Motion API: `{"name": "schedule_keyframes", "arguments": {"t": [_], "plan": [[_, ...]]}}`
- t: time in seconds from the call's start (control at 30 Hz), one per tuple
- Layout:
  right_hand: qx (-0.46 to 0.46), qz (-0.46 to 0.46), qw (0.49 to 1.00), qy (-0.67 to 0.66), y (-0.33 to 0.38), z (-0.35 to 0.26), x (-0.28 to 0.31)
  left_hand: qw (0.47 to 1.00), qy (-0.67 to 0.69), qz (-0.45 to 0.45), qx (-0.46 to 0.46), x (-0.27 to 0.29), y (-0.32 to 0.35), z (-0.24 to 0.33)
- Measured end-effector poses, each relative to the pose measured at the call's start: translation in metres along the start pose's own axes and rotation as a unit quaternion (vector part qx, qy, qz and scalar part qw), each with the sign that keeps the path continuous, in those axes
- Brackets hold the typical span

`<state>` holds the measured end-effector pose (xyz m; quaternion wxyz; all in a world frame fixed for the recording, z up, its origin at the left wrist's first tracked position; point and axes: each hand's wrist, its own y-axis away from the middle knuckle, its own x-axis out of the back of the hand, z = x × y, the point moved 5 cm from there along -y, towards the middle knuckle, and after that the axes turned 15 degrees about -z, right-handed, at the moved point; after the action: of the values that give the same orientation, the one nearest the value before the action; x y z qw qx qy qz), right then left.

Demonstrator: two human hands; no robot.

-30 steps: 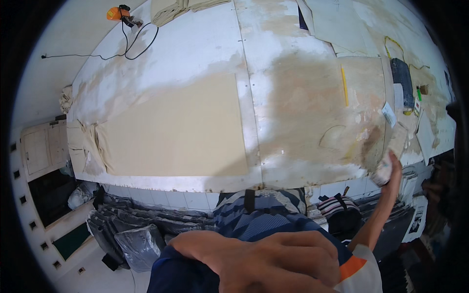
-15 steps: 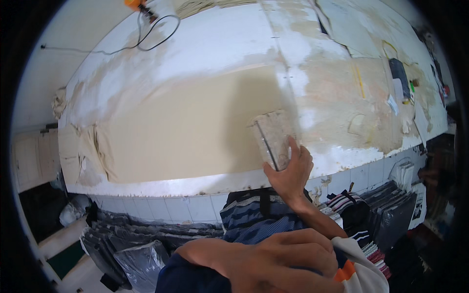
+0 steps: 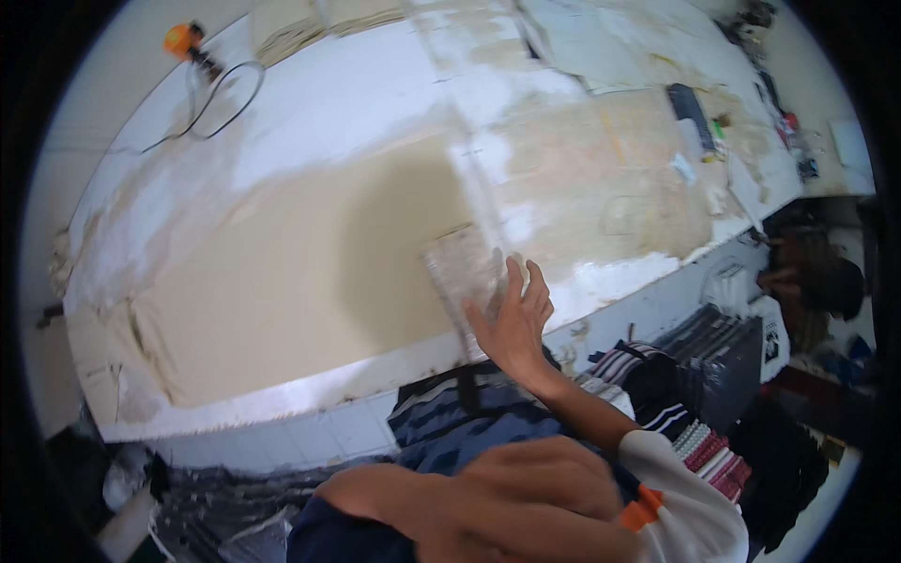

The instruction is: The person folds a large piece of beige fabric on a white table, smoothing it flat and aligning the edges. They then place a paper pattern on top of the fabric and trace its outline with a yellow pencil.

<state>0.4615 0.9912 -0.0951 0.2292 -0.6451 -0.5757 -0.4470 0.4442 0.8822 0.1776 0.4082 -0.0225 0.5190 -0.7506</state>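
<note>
A worn beige rectangular block (image 3: 460, 258), which looks wrapped in clear plastic, lies at the right end of a flat beige cloth (image 3: 272, 272). My right hand (image 3: 514, 328) is over the block's right side with the fingers spread. Its thumb lies across the near part of the block, and the other fingers reach past its right edge; whether they touch it I cannot tell. Close in front of my body is my left hand (image 3: 526, 497), large and smeared by motion. Its fingertips are hidden, and nothing held shows in it.
The white table (image 3: 310, 108) has brownish stains. An orange tool (image 3: 178, 40) with a looped cord sits at its far left. A dark case (image 3: 690, 113) and small items lie far right. Folded striped garments (image 3: 671, 385) and plastic-wrapped dark packs (image 3: 216, 516) stand below the near edge.
The view has shifted and tilted, so the table sits further left. My right hand's fingers have come off the block and spread apart. My left hand remains close to my body.
</note>
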Motion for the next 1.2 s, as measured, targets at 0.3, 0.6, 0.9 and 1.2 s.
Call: {"name": "schedule_keyframes", "arguments": {"t": [0.3, 0.6, 0.9, 1.2], "plan": [[-0.044, 0.205, 0.975, 0.069, -0.148, 0.275, 0.189, 0.998, 0.059, 0.017, -0.014, -0.08, -0.029, -0.118], [-0.178, 0.218, 0.935, 0.216, -0.301, 0.483, 0.309, 0.996, 0.026, 0.056, 0.07, -0.13, -0.066, -0.249], [-0.222, 0.146, 0.958, -0.105, -0.272, 0.509, 0.312, 0.884, -0.009, -0.065, 0.463, -0.07, -0.017, -0.34], [-0.121, 0.063, 0.984, 0.113, -0.386, 0.56, 0.368, 0.702, -0.208, 0.196, 0.653, 0.02, 0.12, -0.295]]}}
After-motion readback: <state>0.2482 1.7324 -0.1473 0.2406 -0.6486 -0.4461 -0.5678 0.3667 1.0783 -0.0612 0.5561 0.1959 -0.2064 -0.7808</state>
